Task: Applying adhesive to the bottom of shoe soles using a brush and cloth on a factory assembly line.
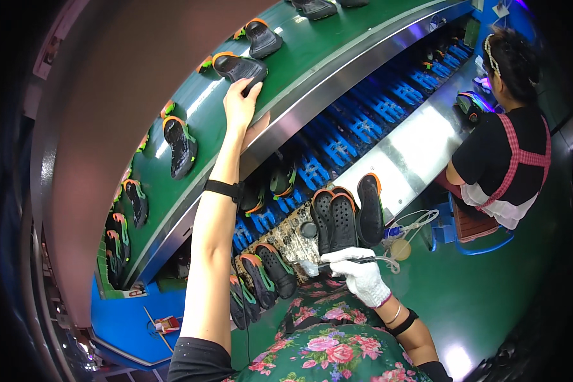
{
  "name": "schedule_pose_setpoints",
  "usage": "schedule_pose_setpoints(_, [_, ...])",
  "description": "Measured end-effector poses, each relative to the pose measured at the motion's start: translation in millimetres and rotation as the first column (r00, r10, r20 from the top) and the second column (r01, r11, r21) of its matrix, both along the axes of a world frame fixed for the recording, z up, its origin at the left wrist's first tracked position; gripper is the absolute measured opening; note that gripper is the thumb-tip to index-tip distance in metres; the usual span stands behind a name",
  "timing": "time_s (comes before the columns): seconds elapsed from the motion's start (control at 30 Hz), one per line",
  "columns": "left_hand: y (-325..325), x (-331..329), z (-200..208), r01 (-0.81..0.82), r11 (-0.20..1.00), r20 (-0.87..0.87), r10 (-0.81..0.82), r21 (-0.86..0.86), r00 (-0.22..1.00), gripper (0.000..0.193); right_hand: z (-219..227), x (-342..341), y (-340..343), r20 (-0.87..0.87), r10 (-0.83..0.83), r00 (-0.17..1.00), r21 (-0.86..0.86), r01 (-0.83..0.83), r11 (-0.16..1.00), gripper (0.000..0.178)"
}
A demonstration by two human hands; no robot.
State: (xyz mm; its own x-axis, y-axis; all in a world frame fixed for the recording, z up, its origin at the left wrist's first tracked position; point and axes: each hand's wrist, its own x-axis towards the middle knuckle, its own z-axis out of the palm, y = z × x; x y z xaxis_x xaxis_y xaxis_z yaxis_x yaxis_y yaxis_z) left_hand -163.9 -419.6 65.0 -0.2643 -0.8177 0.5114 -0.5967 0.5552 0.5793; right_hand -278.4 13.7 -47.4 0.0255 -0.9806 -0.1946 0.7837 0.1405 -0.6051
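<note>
My left hand [240, 105], bare, reaches up to the green conveyor belt [204, 137]. Its thumb and fingers close on the near end of a black shoe sole with an orange rim [239, 66]. Down by my lap, my right hand [361, 275] wears a white glove and grips a thin dark rod-like tool [361, 260]; its exact kind does not show. Just beyond the glove stand several black clogs with holes and orange edges [344, 219]. More black clogs [275, 268] lie left of my lap, beside a worktop covered in wrinkled clear film [299, 240].
A metal rail [337, 83] edges the belt, with blue racks [366, 129] below it. More soles [179, 148] lie along the belt. At right, a co-worker [500, 143] sits at a white table [401, 153]. A coiled pale hose [417, 223] hangs near the clogs.
</note>
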Motion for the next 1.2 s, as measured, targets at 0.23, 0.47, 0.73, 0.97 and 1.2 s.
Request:
schedule_pose_setpoints(0.23, [-5,0,21,0.415,0.863,-0.109,-0.401,0.289,0.909,0.027,11,-13,5,-0.032,-0.079,0.996,0.063,0.081,0.995,0.021])
schedule_pose_setpoints(0.47, [21,17,29,0.464,0.833,-0.529,-0.258,0.302,0.809,0.029,22,-16,3,-0.076,-0.045,0.996,0.044,0.049,0.998,0.021])
schedule_pose_setpoints(0.73, [109,129,29,-0.132,0.991,-0.429,0.106,-0.03,0.897,0.028,20,-14,-6,0.001,-0.007,1.0,0.004,0.007,1.0,0.021])
schedule_pose_setpoints(0.97, [192,191,63,-0.296,0.954,-0.669,0.243,0.036,0.703,0.031,31,-32,-4,0.262,0.086,0.961,-0.121,-0.056,0.991,0.02])
schedule_pose_setpoints(1.2, [260,153,-20,0.08,0.784,-0.404,0.226,0.615,0.887,0.02,52,-30,-6,0.358,0.072,0.931,-0.163,-0.014,0.987,0.018])
